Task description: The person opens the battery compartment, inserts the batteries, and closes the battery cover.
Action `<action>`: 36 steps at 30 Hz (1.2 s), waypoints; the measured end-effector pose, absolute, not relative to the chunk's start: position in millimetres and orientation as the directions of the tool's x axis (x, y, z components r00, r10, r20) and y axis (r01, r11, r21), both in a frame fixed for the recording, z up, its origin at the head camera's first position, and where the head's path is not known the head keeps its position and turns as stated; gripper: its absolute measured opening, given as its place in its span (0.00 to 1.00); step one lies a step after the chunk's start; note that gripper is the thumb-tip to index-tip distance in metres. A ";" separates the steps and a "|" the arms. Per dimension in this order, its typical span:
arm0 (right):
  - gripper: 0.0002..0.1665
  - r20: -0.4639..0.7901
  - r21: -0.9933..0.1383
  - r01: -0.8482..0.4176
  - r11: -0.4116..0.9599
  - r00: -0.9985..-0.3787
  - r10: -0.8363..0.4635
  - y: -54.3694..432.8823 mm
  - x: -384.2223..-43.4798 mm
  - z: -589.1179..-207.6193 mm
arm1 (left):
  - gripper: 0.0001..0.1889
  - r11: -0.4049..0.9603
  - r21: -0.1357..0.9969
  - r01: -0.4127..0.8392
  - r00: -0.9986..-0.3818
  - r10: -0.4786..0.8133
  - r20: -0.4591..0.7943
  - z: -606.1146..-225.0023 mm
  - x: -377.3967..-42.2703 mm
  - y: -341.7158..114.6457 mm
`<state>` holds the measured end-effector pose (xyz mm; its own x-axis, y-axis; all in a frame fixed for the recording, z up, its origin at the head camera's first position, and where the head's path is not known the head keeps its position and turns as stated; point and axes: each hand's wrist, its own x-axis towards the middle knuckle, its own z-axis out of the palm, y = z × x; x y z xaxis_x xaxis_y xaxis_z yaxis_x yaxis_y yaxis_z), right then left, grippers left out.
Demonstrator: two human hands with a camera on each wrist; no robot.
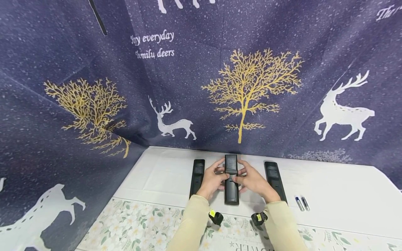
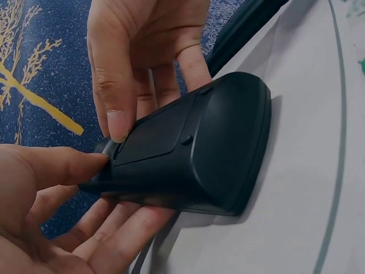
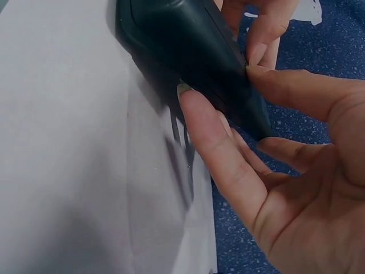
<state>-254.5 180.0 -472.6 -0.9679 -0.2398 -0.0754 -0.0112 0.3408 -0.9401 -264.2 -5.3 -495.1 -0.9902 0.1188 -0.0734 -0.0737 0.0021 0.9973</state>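
Observation:
A black remote control (image 1: pixel 231 193) lies between both hands with its back upward. Its battery cover (image 2: pixel 157 134) is in place in the left wrist view. From the left side, my left hand (image 1: pixel 213 179) grips it, thumb on the back near the cover's edge and fingers curled along the side. My right hand (image 1: pixel 251 179) holds the opposite side, its thumb also pressing by the cover's edge, close to the left thumb. In the right wrist view the remote's side shows, with the right fingers (image 3: pixel 222 154) against it.
A second black remote (image 1: pixel 198 170) lies left of the hands, and a third remote (image 1: pixel 274 174) lies to the right, partly behind the right forearm. Two batteries (image 1: pixel 302 203) lie farther right on the white tabletop (image 1: pixel 339 195). A floral cloth (image 1: pixel 141 223) covers the near edge.

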 end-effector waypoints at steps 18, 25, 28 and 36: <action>0.46 -0.115 -0.932 0.017 0.362 -0.961 -0.252 180.1 -253.9 -476.6 | 0.33 0.110 0.990 -0.086 -0.993 0.077 -0.095 -493.4 -260.5 -4.7; 0.40 -0.123 -0.909 0.003 0.417 -0.957 -0.261 181.1 -254.3 -477.3 | 0.30 0.165 0.986 -0.021 -0.997 0.063 -0.032 -492.2 -256.9 -7.8; 0.39 -0.124 -0.906 -0.001 0.423 -0.955 -0.268 181.3 -252.9 -476.1 | 0.29 0.188 0.982 0.001 -0.999 0.048 -0.008 -492.0 -256.0 -7.7; 0.39 -0.108 -0.904 -0.019 0.427 -0.957 -0.271 181.5 -252.7 -478.7 | 0.26 0.266 0.963 0.027 -1.000 0.008 0.026 -493.8 -257.6 -6.5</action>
<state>-252.7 181.5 -478.7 -0.9566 -0.2706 -0.1082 -0.0187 0.4274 -0.9039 -257.6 -6.5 -493.8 -0.9996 0.0083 0.0258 0.0271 0.2664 0.9635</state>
